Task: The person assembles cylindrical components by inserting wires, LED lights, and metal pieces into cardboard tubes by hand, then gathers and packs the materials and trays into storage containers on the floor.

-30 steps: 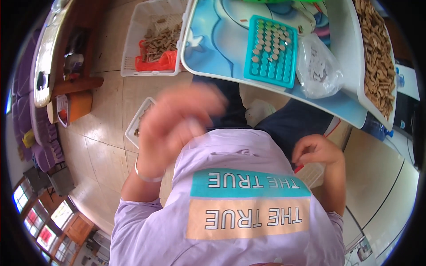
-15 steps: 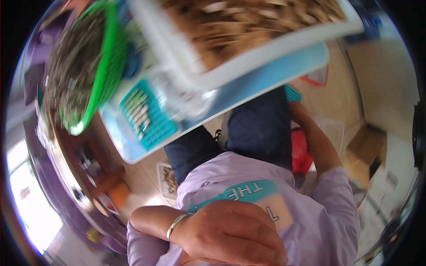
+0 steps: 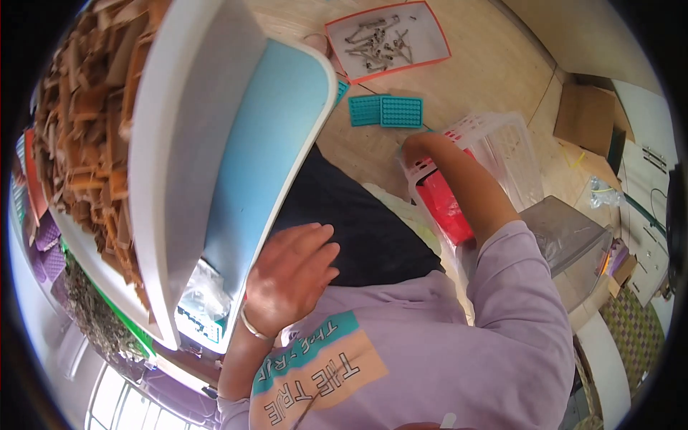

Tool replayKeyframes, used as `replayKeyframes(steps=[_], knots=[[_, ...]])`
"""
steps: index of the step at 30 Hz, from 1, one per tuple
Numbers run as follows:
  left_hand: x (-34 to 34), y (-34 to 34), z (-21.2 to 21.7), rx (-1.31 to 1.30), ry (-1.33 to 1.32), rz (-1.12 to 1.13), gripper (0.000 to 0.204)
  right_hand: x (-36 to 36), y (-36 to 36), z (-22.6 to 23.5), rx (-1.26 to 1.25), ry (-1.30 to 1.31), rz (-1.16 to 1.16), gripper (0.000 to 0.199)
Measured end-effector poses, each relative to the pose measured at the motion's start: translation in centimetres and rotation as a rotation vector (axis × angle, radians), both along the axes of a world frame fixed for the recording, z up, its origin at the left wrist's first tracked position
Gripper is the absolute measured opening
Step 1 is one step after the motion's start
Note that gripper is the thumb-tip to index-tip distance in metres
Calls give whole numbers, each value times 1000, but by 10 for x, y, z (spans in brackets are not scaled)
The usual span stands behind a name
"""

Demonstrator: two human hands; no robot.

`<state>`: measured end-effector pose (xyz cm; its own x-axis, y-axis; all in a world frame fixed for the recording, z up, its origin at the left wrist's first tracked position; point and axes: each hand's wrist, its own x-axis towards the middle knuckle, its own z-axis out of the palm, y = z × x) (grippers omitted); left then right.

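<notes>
My left hand (image 3: 292, 271) is beside the edge of a light blue table (image 3: 276, 118), over my dark trousers. Its fingers are stretched out and hold nothing. Reaching down to the right, my right hand (image 3: 414, 147) is at the corner of a clear plastic basket (image 3: 527, 147), where its fingers are hidden. Inside that basket lies a red plastic bag (image 3: 446, 208). Two teal trays with rows of small cups lie on the floor just beyond my right hand; the nearer-right tray (image 3: 402, 112) overlaps the other tray (image 3: 364, 111).
A white tub (image 3: 190, 93) heaped with brown pieces (image 3: 93, 129) stands on the table. On the floor are a red-rimmed box (image 3: 390, 74) of small stick-like pieces, a grey-lidded bin (image 3: 566, 226) and a cardboard box (image 3: 584, 118). A green basket (image 3: 122, 315) is at the far left.
My view has swung to the right, bringing the floor trays and clear basket into sight. My left hand has moved from my chest to the table edge. My right hand has moved to the basket.
</notes>
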<state>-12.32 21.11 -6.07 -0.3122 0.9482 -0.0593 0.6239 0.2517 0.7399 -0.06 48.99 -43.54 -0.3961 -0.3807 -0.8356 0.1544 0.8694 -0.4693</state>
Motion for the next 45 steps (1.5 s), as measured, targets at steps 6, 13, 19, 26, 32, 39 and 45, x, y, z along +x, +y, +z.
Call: replayKeyframes(steps=[6, 13, 19, 26, 32, 39, 45], knots=[[36, -31, -78, 7, 411, 61, 21, -22, 49, -33, 408, 23, -391, 26], [31, -22, -87, 46, 476, 26, 24, -7, 38, -61, 505, 83, -743, 47], [27, -20, -91, 86, 499, 28, 25, -18, 58, -73, 266, -148, -738, 53], [29, -17, -93, 136, 483, 16, 25, -24, 91, 9, 25, 355, -753, 54], [29, -17, -91, 133, 485, 35, 23, 26, 121, 156, 10, 337, -549, 54], [29, -12, -87, 90, 493, 1, 26, 91, 120, 140, 314, 585, -302, 23], [29, -14, -86, 113, 503, 2, 25, 104, 133, 130, 300, 661, -335, 14]])
